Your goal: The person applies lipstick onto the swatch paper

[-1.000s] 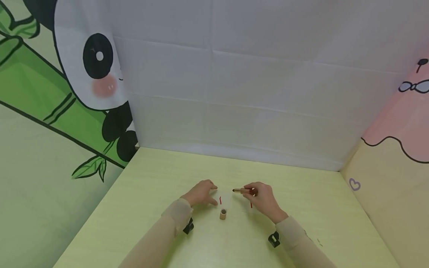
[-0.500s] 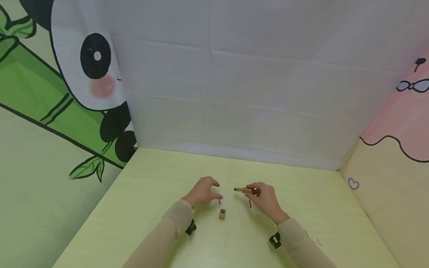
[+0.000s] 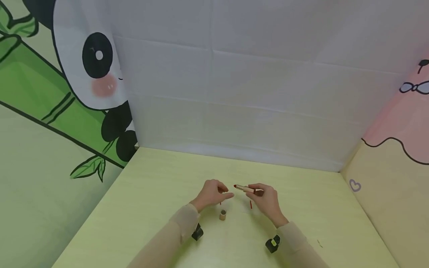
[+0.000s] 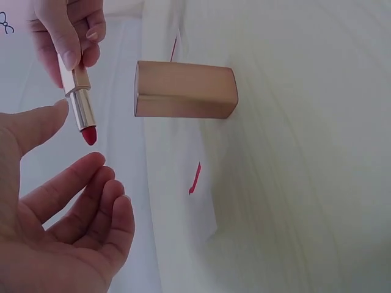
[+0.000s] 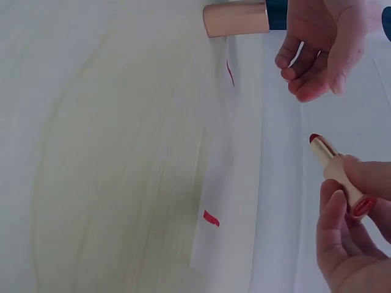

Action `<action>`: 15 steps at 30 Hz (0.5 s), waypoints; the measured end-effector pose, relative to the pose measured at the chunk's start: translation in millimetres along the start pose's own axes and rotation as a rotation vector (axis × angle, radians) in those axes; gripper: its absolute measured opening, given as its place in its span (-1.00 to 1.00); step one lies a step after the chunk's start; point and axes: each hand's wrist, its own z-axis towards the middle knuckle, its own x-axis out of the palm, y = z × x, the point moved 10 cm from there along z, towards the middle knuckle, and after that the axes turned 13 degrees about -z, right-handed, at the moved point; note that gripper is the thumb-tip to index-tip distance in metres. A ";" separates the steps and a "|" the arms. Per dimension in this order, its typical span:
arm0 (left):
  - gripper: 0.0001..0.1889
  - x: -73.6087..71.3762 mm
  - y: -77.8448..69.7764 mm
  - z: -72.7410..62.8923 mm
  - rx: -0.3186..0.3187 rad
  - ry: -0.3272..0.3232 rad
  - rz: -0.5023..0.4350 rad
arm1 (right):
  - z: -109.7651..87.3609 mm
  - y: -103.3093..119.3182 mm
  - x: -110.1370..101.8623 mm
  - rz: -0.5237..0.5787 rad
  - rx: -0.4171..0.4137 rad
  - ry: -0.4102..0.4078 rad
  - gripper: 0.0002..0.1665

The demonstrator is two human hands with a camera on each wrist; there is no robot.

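My right hand (image 3: 266, 201) pinches an uncapped lipstick (image 3: 242, 188) between thumb and fingers above the table. Its red tip points toward my left hand (image 3: 212, 193). In the left wrist view, the extended lipstick (image 4: 81, 110) reaches close to the thumb and loosely bent fingers of my left hand (image 4: 73, 226), which hold nothing. The rose-gold lipstick cap (image 3: 222, 215) stands on the table between the wrists, dark opening upward. A white paper strip (image 5: 201, 244) lies under the hands, with a red stroke (image 5: 211, 218) near the right and another red stroke (image 4: 194, 178) near the left.
The pale yellow table (image 3: 187, 163) runs back to a white cloth wall (image 3: 251, 111). A panda-printed sheet (image 3: 77, 74) closes the left side, a pink and cream sheet (image 3: 395, 156) the right. Small dark marks (image 3: 320, 243) lie at the table's right.
My left hand has moved right, nearer the lipstick tip, with its fingers bending more. The lipstick has tilted slightly, its tip rising, in the right hand. The cap has stayed put.
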 end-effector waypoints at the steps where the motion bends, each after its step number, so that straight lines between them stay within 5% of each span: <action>1: -0.69 0.7 -0.6 0.1 0.004 -0.004 -0.012 | -0.8 -1.7 0.4 0.037 0.026 -0.002 -0.72; 9: -0.58 7.1 5.1 2.0 -0.094 -0.050 -0.161 | -6.5 -2.1 2.5 0.245 0.120 -0.027 -0.72; 15: -0.49 11.7 4.3 4.1 -0.128 -0.072 -0.221 | -13.3 21.7 -5.4 0.312 0.120 -0.002 -0.69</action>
